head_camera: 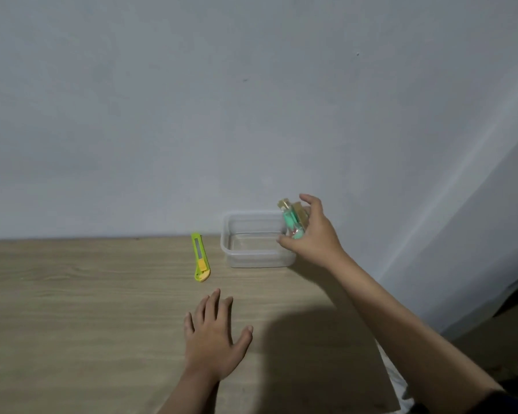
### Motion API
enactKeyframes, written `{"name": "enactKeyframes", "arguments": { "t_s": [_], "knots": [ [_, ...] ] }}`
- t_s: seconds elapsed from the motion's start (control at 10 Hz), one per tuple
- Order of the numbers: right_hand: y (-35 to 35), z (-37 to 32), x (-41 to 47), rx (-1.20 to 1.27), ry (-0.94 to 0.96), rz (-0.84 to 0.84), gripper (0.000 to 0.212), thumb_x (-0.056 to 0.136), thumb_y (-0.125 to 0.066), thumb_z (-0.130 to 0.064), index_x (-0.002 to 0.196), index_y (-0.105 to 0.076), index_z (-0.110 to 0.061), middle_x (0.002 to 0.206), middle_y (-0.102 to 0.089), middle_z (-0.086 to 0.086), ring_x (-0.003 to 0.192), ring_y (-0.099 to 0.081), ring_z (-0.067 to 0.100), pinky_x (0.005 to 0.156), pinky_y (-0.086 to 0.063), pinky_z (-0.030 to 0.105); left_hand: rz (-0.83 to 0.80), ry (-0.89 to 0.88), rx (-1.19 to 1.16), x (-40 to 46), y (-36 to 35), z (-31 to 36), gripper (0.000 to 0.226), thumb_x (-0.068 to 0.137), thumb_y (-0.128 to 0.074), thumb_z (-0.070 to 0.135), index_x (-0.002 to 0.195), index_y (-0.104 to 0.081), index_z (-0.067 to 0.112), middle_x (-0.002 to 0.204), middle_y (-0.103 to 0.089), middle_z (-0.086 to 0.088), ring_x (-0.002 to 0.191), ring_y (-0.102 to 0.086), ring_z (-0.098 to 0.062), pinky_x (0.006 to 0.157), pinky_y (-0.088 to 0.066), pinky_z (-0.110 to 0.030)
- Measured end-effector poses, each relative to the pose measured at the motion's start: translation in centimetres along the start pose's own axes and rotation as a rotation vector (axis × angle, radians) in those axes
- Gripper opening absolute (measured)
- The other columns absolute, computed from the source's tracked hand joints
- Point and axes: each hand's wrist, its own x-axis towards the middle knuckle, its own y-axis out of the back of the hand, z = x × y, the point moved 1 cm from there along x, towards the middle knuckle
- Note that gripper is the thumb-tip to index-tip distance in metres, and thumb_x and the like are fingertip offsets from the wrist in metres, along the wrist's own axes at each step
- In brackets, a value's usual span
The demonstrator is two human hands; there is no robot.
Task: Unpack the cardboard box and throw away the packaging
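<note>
Nearest the camera, the left hand [211,339] lies flat with fingers spread on the pale wood-grain surface [72,309], gripping nothing. Farther back, the right hand [313,234] is closed around a small green-and-gold bottle-like item [290,219], tilted over the right rim of the clear rectangular plastic container [245,258]; no cardboard box shows. Lowering it gently into the container seems wise, clear of the green-and-yellow utility knife [200,258] just left of it.

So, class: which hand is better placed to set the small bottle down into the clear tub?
The right hand: it holds the bottle at the tub's right rim. The left hand lies flat, empty.
</note>
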Motion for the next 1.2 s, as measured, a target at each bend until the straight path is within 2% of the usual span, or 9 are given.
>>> {"name": "enactKeyframes", "arguments": {
  "t_s": [0.2, 0.4, 0.5, 0.7, 0.8, 0.9, 1.0, 1.2],
  "knots": [
    [-3.6, -1.6, 6.0, -0.218, 0.126, -0.289, 0.068, 0.057, -0.076, -0.021, 0.119, -0.048, -0.025, 0.106, -0.057, -0.006, 0.093, -0.058, 0.020, 0.075, -0.046, 0.029, -0.005, 0.011, -0.008, 0.1, -0.2, 0.0, 0.072, 0.070, -0.039, 0.071, 0.132, -0.041, 0.033, 0.152, -0.028, 0.007, 0.141, -0.021, -0.020, 0.111, -0.018, -0.053],
    [-6.6, 0.3, 8.4, -0.306, 0.089, -0.580, 0.059, 0.057, -0.079, -0.014, 0.113, -0.061, -0.016, 0.108, -0.066, 0.004, 0.095, -0.062, 0.022, 0.083, -0.050, 0.034, 0.009, 0.013, 0.019, 0.3, -0.3, -0.1, 0.070, 0.069, -0.045, 0.071, 0.128, -0.046, 0.032, 0.150, -0.035, 0.005, 0.138, -0.031, -0.022, 0.107, -0.026, -0.055],
    [-7.8, 1.8, 8.6, -0.345, 0.070, -0.664, 0.060, 0.065, -0.075, -0.013, 0.121, -0.056, -0.017, 0.117, -0.061, 0.001, 0.104, -0.058, 0.019, 0.090, -0.047, 0.030, 0.012, 0.018, 0.031, 0.3, -0.5, -0.1, 0.069, 0.068, -0.046, 0.070, 0.127, -0.046, 0.034, 0.149, -0.035, 0.005, 0.137, -0.032, -0.021, 0.106, -0.026, -0.055],
    [-8.5, 3.3, 8.7, -0.356, 0.064, -0.663, 0.049, 0.067, -0.072, -0.011, 0.114, -0.058, -0.018, 0.108, -0.064, 0.001, 0.097, -0.059, 0.021, 0.079, -0.046, 0.029, 0.021, 0.011, 0.047, 0.4, -0.7, -0.2, 0.066, 0.067, -0.049, 0.069, 0.122, -0.048, 0.033, 0.145, -0.042, 0.004, 0.134, -0.038, -0.022, 0.102, -0.033, -0.056],
    [-8.4, 3.2, 8.3, -0.354, 0.064, -0.668, 0.066, 0.068, -0.075, -0.013, 0.129, -0.051, -0.019, 0.124, -0.060, 0.003, 0.112, -0.056, 0.022, 0.093, -0.044, 0.028, 0.016, 0.016, 0.038, 0.4, -0.6, -0.2, 0.067, 0.068, -0.048, 0.069, 0.124, -0.047, 0.033, 0.147, -0.039, 0.005, 0.135, -0.035, -0.022, 0.104, -0.029, -0.056],
    [-8.2, 3.5, 8.1, -0.333, 0.053, -0.655, 0.080, 0.071, -0.075, -0.018, 0.141, -0.038, -0.022, 0.137, -0.051, 0.000, 0.124, -0.049, 0.019, 0.098, -0.035, 0.020, -0.010, 0.021, 0.008, 0.2, -0.3, -0.1, 0.070, 0.071, -0.043, 0.070, 0.131, -0.039, 0.035, 0.153, -0.026, 0.008, 0.142, -0.021, -0.019, 0.111, -0.017, -0.053],
    [-7.6, 3.5, 7.7, -0.216, 0.011, -0.562, 0.081, 0.065, -0.083, -0.030, 0.136, -0.045, -0.021, 0.135, -0.054, 0.001, 0.123, -0.052, 0.017, 0.105, -0.039, 0.028, -0.059, 0.040, 0.026, 0.2, 0.5, 0.3, 0.071, 0.073, -0.036, 0.071, 0.135, -0.030, 0.036, 0.156, -0.013, 0.010, 0.144, -0.008, -0.017, 0.114, -0.009, -0.051],
    [-5.8, 2.4, 6.7, -0.131, 0.048, -0.377, 0.054, 0.074, -0.076, -0.032, 0.123, -0.059, -0.018, 0.127, -0.060, 0.001, 0.118, -0.055, 0.014, 0.094, -0.038, 0.020, -0.065, 0.048, 0.036, 0.2, 0.8, 0.5, 0.071, 0.074, -0.036, 0.070, 0.135, -0.032, 0.034, 0.156, -0.015, 0.008, 0.143, -0.010, -0.018, 0.113, -0.010, -0.052]
  ]
}}
